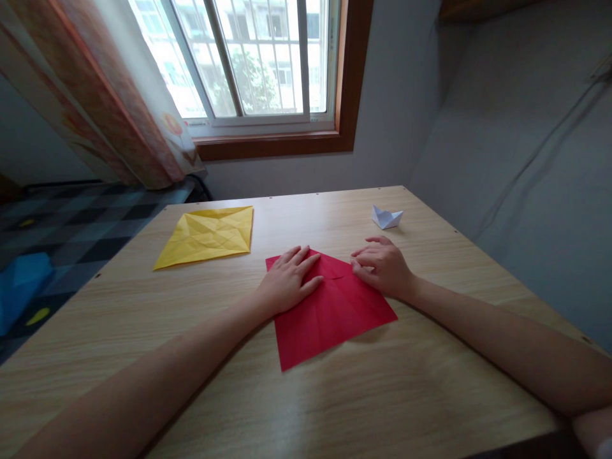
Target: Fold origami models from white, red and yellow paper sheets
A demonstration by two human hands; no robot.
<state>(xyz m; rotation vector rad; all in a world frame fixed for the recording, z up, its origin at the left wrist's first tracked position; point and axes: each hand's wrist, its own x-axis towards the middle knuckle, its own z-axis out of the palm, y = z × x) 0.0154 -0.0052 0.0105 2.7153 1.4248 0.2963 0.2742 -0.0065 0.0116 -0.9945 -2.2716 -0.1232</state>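
The left hand [289, 280] is laid open and palm down on the red origami paper [335, 315], by which its spread fingers are supported at the upper left. The right hand [385, 268] is held with bent fingers at the paper's upper right edge; whether that edge is pinched cannot be told. The red origami paper is set near the middle of the wood-grain tabletop [229, 395] and is marked by faint creases. Beyond the right hand, a white paper boat [387, 218] is placed near the far edge. At the far left, a creased yellow paper [215, 236] is laid out. Past the tabletop, a barred window [268, 64] is flanked by a patterned curtain [109, 83].
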